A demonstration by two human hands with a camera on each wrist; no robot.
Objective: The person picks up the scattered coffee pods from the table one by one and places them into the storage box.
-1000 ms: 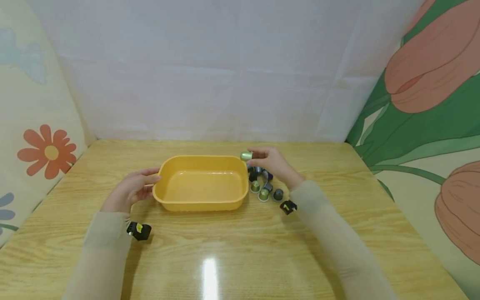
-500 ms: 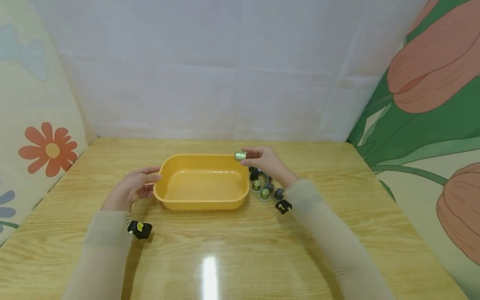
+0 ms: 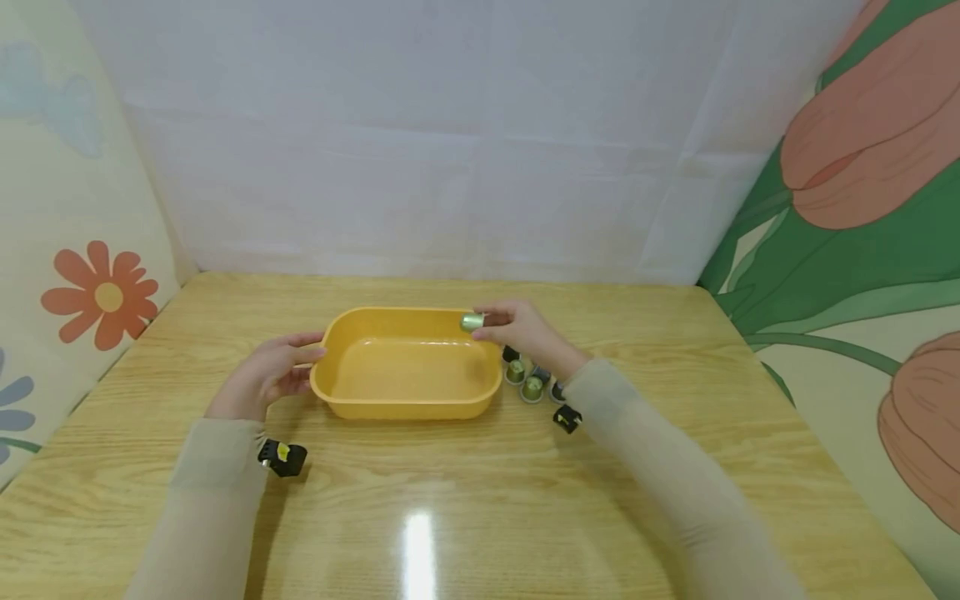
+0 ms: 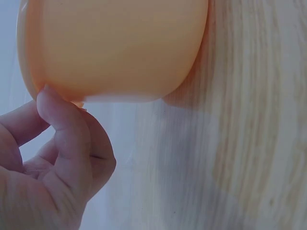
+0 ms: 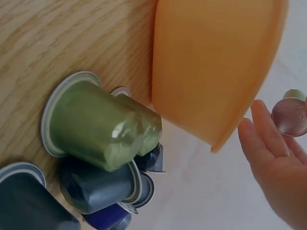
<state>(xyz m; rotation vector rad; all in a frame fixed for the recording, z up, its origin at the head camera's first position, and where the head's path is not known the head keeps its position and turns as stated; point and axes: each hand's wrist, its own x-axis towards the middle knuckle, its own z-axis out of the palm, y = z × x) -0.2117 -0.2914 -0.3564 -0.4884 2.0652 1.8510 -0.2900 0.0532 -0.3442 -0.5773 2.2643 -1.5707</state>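
Observation:
A yellow plastic basin (image 3: 405,371) stands on the table. At its left end my left hand (image 3: 258,379) pinches the rim; in the left wrist view the thumb (image 4: 67,124) lies against the basin's wall (image 4: 120,48). My right hand (image 3: 528,337) pinches a green coffee capsule (image 3: 472,322) over the basin's right end. From the right wrist view, the capsule's flat lid (image 5: 290,117) faces the camera and part of it is cut off by the frame edge.
Right of the basin lies a cluster of coffee capsules, with a green capsule (image 5: 91,122), a dark capsule (image 5: 33,206) and a purple capsule (image 5: 105,216) among several. The right forearm and hand partly cover them. A white cloth (image 3: 450,150) hangs behind the table.
My right hand has carried the green capsule left from beside the basin's right rim, then slightly down, over its inside. The left hand stays at the rim. The head view has shifted a little.

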